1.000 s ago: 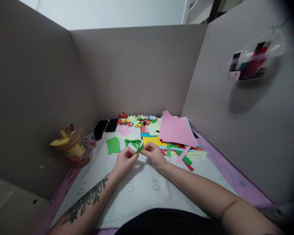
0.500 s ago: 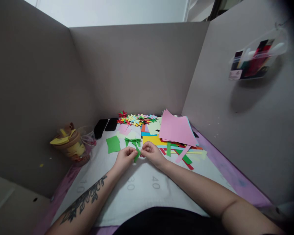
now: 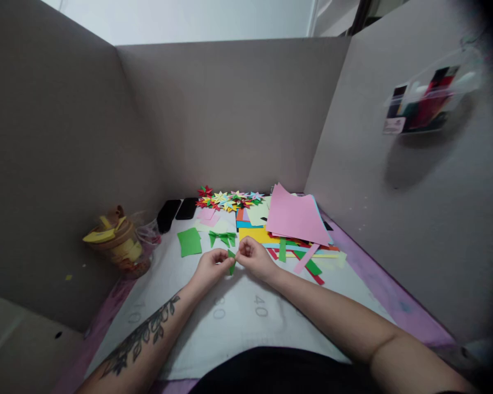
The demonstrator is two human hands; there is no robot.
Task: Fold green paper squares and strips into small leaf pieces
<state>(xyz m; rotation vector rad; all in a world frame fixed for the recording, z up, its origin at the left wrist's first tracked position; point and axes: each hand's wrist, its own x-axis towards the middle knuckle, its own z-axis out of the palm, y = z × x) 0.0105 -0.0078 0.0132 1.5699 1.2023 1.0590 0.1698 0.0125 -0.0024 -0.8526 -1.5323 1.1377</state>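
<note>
Between my two hands is a small folded piece of green paper, standing on edge over the white cloth. My left hand pinches its left side between thumb and fingers. The fingertips of my right hand close on its right edge. Just beyond lie several folded green paper pieces in a small group. To their left rests green square paper, flat on the cloth. The paper's exact folds are partly hidden by my fingers.
Folded paper stars are heaped at the back. Pink sheets and loose paper strips lie on the right. Two black phones sit back left, near a pot-shaped container. Grey panels enclose the table; a plastic pouch hangs right.
The green paper has turned more upright and shifted slightly right. My left hand has moved a little with it; my right hand stays almost in place.
</note>
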